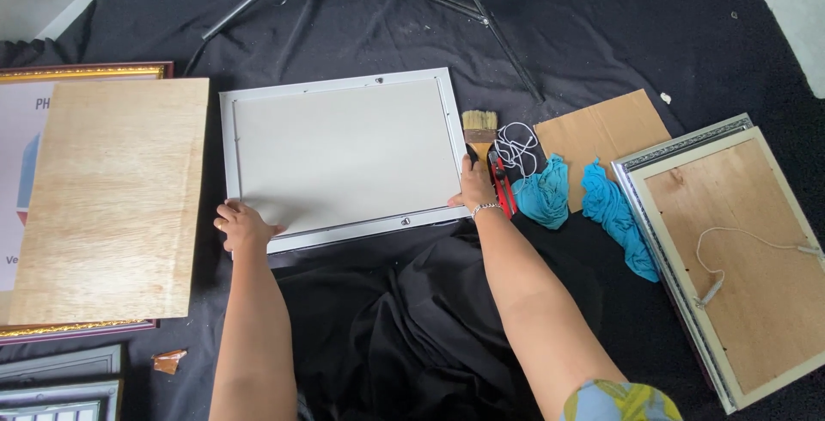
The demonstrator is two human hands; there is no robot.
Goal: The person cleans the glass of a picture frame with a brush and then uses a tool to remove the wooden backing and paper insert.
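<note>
Gripping the white frame [344, 156]: left hand [243, 225] fingers spread on one corner, right hand [475, 187] curled on the other.

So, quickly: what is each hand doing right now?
Left hand: open, resting on the white frame corner.
Right hand: on the frame's right edge; grip cannot be told.

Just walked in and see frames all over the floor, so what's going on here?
A person kneels over a black cloth and holds a white picture frame lying face down, left hand at its lower left corner, right hand at its lower right edge. A paintbrush, string and blue rags lie to the right.
</note>
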